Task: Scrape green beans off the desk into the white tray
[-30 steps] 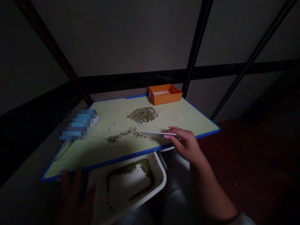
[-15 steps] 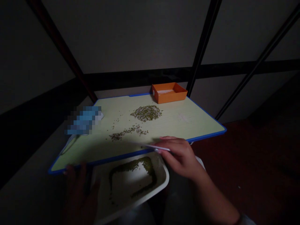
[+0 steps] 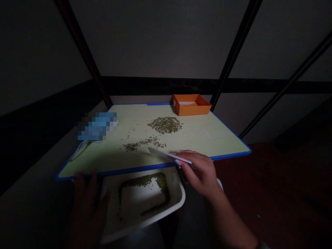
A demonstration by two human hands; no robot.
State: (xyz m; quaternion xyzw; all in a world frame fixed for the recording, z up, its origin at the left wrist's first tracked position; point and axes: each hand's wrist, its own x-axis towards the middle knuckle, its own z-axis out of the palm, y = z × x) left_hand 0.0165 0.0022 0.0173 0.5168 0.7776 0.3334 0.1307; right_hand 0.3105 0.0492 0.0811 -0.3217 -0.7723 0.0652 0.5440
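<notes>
My right hand [image 3: 201, 170] pinches a thin white card [image 3: 166, 154] flat above the near edge of a pale green table with a blue rim [image 3: 228, 154]. A pile of green beans mixed with pale grains [image 3: 165, 124] lies mid-table, and a thinner trail of beans [image 3: 141, 143] lies just beyond the card. My left hand [image 3: 88, 204] grips the left side of a white tray [image 3: 178, 202] held below the table's near edge. A ring of green beans [image 3: 145, 192] lies in the tray.
An orange box [image 3: 191, 104] with white grains stands at the table's far edge. A blue blurred item [image 3: 98, 125] lies at the far left. Dark metal bars [image 3: 234, 52] cross the wall behind. Dark floor lies to the right.
My right hand with the card came back from the trail to the table's near edge, then moved slightly forward again. The view has shifted a little to the left.
</notes>
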